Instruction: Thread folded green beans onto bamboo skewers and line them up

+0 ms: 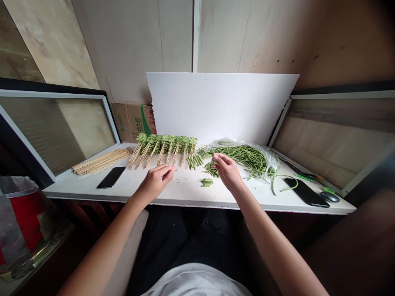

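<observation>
My left hand (157, 181) is closed in a pinch around the end of a thin bamboo skewer (182, 167). The skewer points right, toward a row of cut long bean pieces (195, 162) that appear threaded side by side on it. To the right, my right hand (226, 166) is raised with thumb and fingers pinched together; what sits between the fingertips I cannot make out. Loose cut bean pieces (211, 169) lie partly hidden behind that hand. A smaller group of cut pieces (207, 182) lies nearer the front edge.
Finished-looking bean skewers (166, 144) are stacked at the back left, beside loose bamboo skewers (103, 161). Whole long beans (247, 158) fill a clear plastic bag (273, 164). Phones lie left (111, 177) and right (305, 192). A white board (222, 107) stands behind.
</observation>
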A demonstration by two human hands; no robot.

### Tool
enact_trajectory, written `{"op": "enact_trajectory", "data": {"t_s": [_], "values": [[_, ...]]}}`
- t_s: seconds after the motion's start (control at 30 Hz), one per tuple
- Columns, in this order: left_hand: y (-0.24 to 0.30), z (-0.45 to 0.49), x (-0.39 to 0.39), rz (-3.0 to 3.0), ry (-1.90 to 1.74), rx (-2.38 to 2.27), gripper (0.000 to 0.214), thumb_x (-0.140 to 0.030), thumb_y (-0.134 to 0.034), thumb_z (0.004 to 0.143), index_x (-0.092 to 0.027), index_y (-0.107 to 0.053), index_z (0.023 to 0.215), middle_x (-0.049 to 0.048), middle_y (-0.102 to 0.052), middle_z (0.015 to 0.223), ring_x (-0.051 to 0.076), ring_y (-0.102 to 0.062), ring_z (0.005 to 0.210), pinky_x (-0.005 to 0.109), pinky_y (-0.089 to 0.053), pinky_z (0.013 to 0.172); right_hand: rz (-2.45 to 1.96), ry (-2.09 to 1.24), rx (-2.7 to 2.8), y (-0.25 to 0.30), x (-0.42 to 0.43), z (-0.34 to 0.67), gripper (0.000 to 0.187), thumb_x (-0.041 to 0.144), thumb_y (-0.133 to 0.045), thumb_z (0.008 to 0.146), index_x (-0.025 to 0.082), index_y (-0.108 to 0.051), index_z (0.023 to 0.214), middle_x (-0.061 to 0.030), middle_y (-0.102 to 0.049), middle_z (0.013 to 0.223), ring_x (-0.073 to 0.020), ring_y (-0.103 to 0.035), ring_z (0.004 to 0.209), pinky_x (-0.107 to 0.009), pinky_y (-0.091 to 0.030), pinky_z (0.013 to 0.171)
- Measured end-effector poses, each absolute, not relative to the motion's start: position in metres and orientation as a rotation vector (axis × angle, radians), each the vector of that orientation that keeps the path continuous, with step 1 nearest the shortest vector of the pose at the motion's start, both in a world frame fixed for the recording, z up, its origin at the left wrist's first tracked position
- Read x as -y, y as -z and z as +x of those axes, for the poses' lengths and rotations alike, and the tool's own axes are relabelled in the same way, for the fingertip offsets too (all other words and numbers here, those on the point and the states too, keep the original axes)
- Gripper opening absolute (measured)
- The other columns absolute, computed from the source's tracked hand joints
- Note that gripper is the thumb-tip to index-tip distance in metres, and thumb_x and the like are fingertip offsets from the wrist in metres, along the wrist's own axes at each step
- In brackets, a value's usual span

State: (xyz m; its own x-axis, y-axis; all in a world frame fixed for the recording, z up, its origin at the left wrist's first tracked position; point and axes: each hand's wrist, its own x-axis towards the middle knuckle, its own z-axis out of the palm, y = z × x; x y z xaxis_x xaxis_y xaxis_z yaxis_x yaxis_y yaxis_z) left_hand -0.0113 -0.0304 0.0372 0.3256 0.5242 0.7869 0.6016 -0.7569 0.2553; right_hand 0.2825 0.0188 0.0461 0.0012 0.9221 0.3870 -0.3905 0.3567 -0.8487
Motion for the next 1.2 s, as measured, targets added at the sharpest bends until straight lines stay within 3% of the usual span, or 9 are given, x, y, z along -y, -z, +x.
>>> {"op": "enact_trajectory", "data": {"t_s": [0.4,0.77,1.03,1.2], "values": [[-0.038,-0.006,0.031,-2.298,1.529,0.894,0.013,-0.013,-0.066,0.099,-0.017,-0.078,0.104,0.0032,-0.073,0.083,0.012,-0.057,0.066,0.025,-0.049,0.066,-0.657,-1.126,1.047,-0.048,-0.009,0.27,0.03,0.047,-0.096,0.067,0.025,-0.082,0.081,-0.0011,-0.066,0.082,-0.0141,-0.054,0.074,-0.028,-0.045,0.063],[-0.035,-0.014,0.028,-2.342,1.415,0.857,0.02,-0.013,-0.061,0.103,-0.017,-0.074,0.117,0.0092,-0.076,0.101,0.018,-0.072,0.09,0.028,-0.056,0.083,-0.7,-1.167,0.978,-0.043,-0.008,0.263,0.035,0.051,-0.094,0.066,0.024,-0.08,0.084,-0.0028,-0.069,0.088,-0.0159,-0.058,0.079,-0.028,-0.044,0.061],[-0.037,-0.014,0.03,-2.491,1.341,1.03,0.023,-0.023,-0.051,0.108,-0.018,-0.073,0.114,0.0073,-0.074,0.093,0.017,-0.069,0.083,0.028,-0.053,0.078,-0.689,-0.992,1.174,-0.036,-0.017,0.271,0.035,0.055,-0.09,0.073,0.027,-0.08,0.091,-0.0012,-0.072,0.092,-0.0164,-0.058,0.08,-0.03,-0.047,0.072],[-0.037,-0.011,0.03,-2.414,1.387,1.002,0.021,-0.021,-0.055,0.106,-0.018,-0.076,0.106,0.0059,-0.073,0.087,0.015,-0.064,0.074,0.026,-0.052,0.073,-0.682,-1.026,1.18,-0.03,-0.021,0.272,0.032,0.053,-0.09,0.074,0.027,-0.08,0.089,-0.0012,-0.071,0.094,-0.015,-0.056,0.078,-0.03,-0.047,0.072]]}}
